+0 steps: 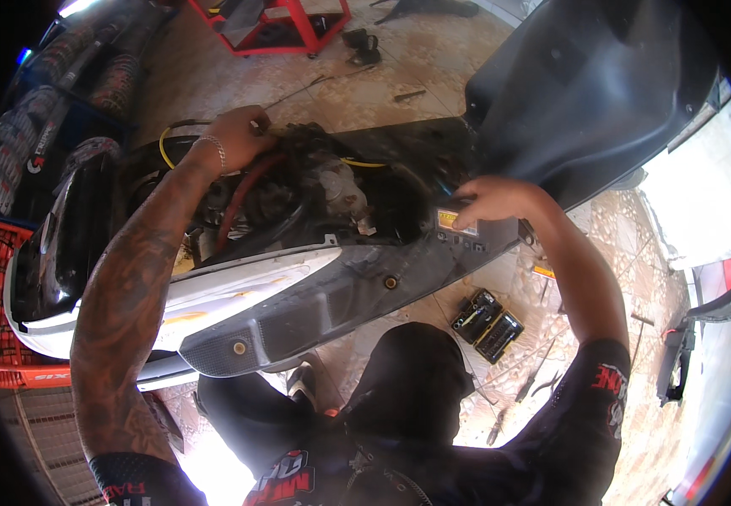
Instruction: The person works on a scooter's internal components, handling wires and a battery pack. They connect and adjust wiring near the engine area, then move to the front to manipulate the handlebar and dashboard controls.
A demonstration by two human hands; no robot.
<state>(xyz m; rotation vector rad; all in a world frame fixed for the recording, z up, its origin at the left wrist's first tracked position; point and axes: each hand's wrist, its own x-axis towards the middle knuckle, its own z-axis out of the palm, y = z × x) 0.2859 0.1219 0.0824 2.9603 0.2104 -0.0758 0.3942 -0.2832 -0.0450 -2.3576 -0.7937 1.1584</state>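
My left hand [239, 139] is curled at the top of the scooter's exposed engine [340, 190], near a yellow hose [163, 146]; what its fingers hold is hidden. A dark red hose [234, 198] runs below it. My right hand [500, 202] lies at the black floorboard [407, 278], fingers bent by a small blue item and thumb apart over a yellow-labelled piece [448, 222]; I cannot tell whether it grips anything. The scooter's white side panel [256, 278] runs beneath my left arm, and a large black plastic panel [585, 84] rises at the upper right.
An open bit case [488, 326] lies on the tiled floor with loose tools [527, 384] near my knees. A red cart [306, 29] and black shoes [361, 46] are at the back. Tyre racks [53, 110] line the left; black parts [677, 354] lean at the right.
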